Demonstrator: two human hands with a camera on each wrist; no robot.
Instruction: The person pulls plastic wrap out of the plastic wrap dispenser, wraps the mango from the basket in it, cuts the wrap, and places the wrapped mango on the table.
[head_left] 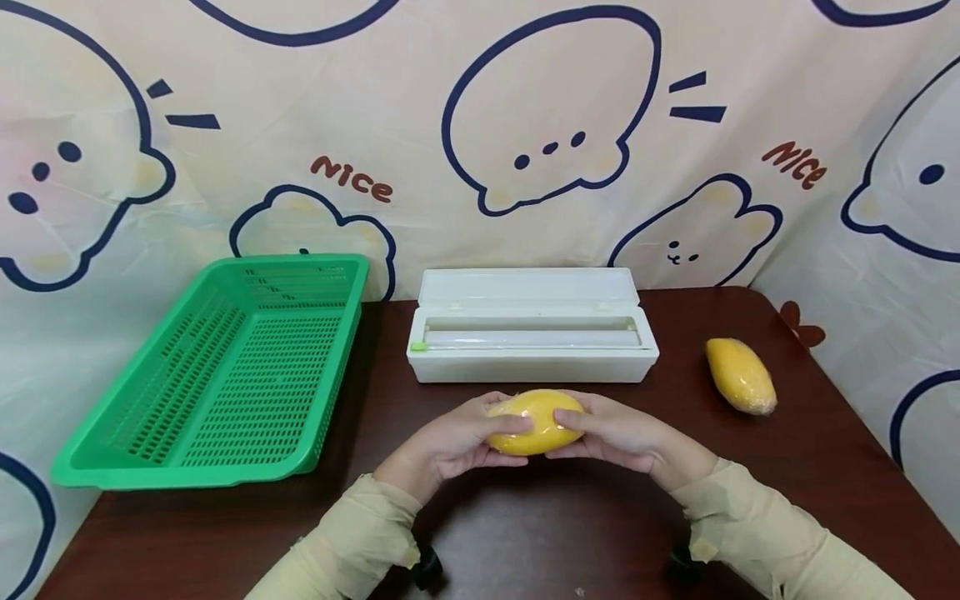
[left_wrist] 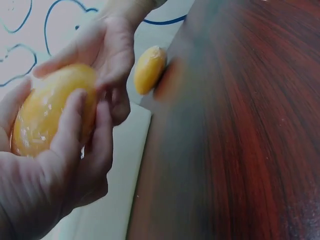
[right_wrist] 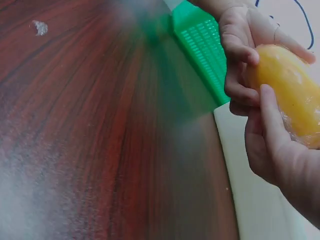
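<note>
A yellow mango [head_left: 542, 425] wrapped in shiny clear film is held between both hands above the table, in front of the white box. From the left, my left hand [head_left: 471, 435] grips one end, thumb laid over the top. My right hand [head_left: 624, 432] holds the other end, its thumb also on the upper side. Glossy creases of film show on the mango [left_wrist: 47, 117] in the left wrist view. Loose film bunches at its lower end on the wrapped mango [right_wrist: 290, 95] in the right wrist view. Palms and undersides of some fingers are hidden in the head view.
Behind the hands stands a white cling film dispenser [head_left: 532, 370], lid raised, roll inside. A green plastic basket [head_left: 303, 467] is at the left. Another wrapped mango [head_left: 741, 377] lies at the right on the dark table [head_left: 570, 533]. A film scrap [right_wrist: 40, 27] lies near the front.
</note>
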